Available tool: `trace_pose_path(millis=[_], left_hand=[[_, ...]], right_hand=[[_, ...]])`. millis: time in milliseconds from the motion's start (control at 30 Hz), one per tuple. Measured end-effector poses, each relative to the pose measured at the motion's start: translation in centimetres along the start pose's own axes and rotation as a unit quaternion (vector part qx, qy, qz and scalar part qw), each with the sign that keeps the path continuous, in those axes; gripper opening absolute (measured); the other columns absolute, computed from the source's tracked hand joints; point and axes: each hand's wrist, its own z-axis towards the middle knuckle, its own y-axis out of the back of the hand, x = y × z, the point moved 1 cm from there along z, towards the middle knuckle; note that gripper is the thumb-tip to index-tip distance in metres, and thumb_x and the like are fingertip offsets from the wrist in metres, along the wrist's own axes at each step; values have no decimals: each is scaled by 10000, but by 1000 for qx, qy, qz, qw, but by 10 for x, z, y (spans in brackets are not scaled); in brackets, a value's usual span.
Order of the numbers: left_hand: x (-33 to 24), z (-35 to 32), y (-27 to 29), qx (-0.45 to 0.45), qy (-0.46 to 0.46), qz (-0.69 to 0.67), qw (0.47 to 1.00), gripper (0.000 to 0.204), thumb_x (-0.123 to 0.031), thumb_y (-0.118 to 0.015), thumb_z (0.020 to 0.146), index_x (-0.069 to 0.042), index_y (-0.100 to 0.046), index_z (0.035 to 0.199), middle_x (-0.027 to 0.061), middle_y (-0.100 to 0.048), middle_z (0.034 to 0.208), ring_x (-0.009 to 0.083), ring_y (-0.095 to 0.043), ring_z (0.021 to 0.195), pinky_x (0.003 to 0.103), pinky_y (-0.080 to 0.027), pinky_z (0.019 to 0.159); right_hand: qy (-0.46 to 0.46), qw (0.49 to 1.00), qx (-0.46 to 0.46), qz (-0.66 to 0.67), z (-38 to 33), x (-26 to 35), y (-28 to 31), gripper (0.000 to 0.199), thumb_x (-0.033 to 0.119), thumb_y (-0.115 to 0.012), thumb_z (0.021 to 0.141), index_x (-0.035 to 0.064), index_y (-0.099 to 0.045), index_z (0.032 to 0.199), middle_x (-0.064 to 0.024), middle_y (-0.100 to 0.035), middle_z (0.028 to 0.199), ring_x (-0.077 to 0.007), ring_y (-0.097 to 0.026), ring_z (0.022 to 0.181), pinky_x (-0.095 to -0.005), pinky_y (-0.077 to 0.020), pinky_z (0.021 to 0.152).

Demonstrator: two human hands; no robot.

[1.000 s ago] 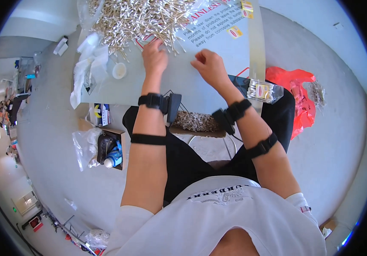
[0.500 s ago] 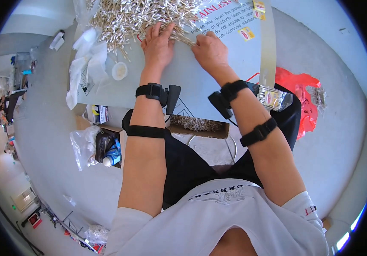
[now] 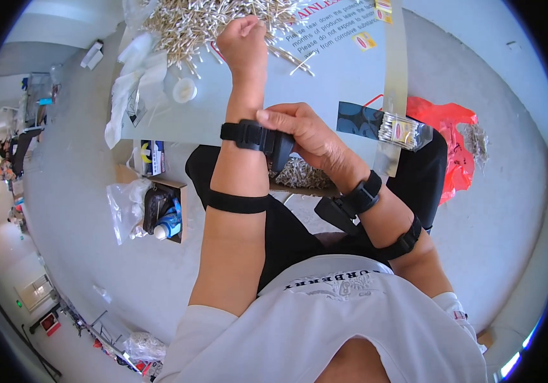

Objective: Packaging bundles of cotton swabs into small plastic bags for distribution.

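My left hand [image 3: 243,39] is closed in a fist at the near edge of a big pile of thin white sticks [image 3: 185,22] on the pale table [image 3: 325,83]. I cannot see anything in the fist. A black strapped device [image 3: 255,136] sits on my left wrist. My right hand [image 3: 306,131] grips that device, thumb on top and fingers wrapped around its block. A second black band circles my left forearm, and similar black bands are on my right wrist and arm.
A clear packet of sticks [image 3: 401,131] lies at the table's near right edge beside a dark patterned patch. A red plastic bag [image 3: 456,147] lies on the floor to the right. Left of my knee stands an open box [image 3: 162,214] with bottles. White plastic bags [image 3: 130,83] hang off the table's left corner.
Both hands were working at the pile of sticks. My right hand has since pulled back and taken hold of the device on my left wrist; my left hand has closed into a fist.
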Motion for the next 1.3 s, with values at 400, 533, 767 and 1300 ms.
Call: trace_pose_path(millis=[400, 533, 767, 1300], left_hand=[[-6, -37, 13, 38, -412, 449, 792, 70, -49, -614, 734, -82, -621, 795, 64, -640, 844, 265, -566, 894, 451, -396, 804], [-10, -57, 0, 104, -475, 457, 745, 65, -42, -611, 710, -88, -616, 756, 46, -621, 774, 240, -566, 853, 418, -389, 763], [1, -59, 10, 44, 170, -18, 984, 85, -68, -648, 860, 10, -648, 892, 111, -701, 803, 162, -674, 670, 268, -499, 577], [-69, -226, -28, 264, 391, -231, 851, 609, -140, -788, 792, 142, -488, 1240, 118, -642, 952, 135, -628, 863, 239, -507, 770]], right_hand=[[-97, 995, -21, -18, -36, -10, -17, 382, 351, -767, 820, -19, -672, 808, -50, -631, 680, -121, -581, 493, -265, -473, 411], [-79, 997, -17, 7, -43, -22, -14, 368, 329, -761, 828, -26, -664, 829, -48, -627, 678, -118, -578, 491, -257, -475, 409], [-115, 993, -9, -13, -39, -21, -12, 422, 375, -756, 825, -33, -656, 870, -63, -627, 683, -132, -578, 487, -255, -456, 380], [265, 880, -367, 144, -6, 72, 112, 234, 207, -616, 925, -28, -610, 932, -131, -673, 845, -212, -668, 762, -318, -560, 642]])
